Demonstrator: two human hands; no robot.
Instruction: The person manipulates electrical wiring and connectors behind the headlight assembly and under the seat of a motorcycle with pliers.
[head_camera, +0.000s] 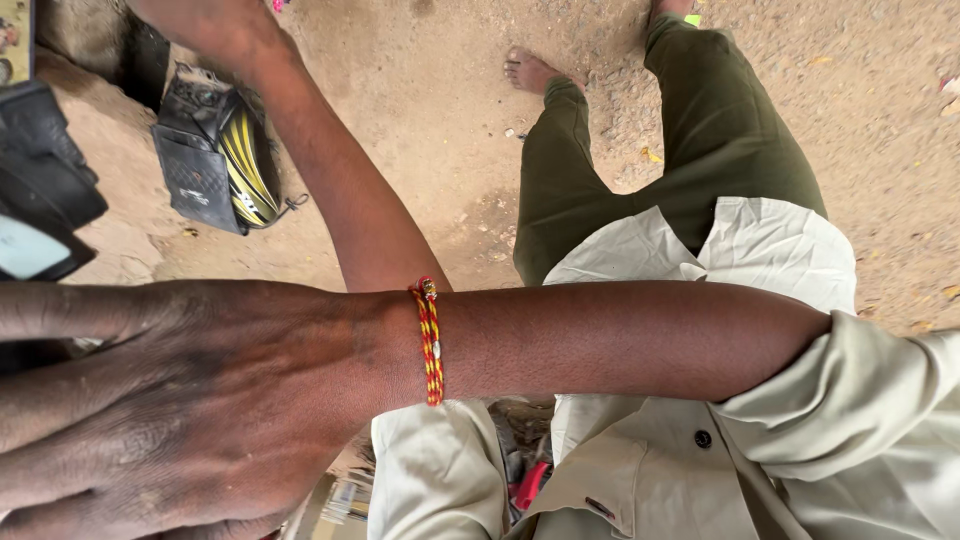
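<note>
Our right hand (170, 400) stretches flat, fingers apart, toward a black object (40, 180) at the frame's left edge; our left hand is cropped, grip unreadable. Reaching half-blind, we risk knocking it onto the dirt ground (430, 120).

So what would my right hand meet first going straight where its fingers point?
Probably the black object at the left edge, just beyond the right hand; depth is unclear.

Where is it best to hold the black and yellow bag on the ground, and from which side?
Probably the black flap of the bag, coming from above: it is flat and thin, while the striped body looks bulky.
</note>
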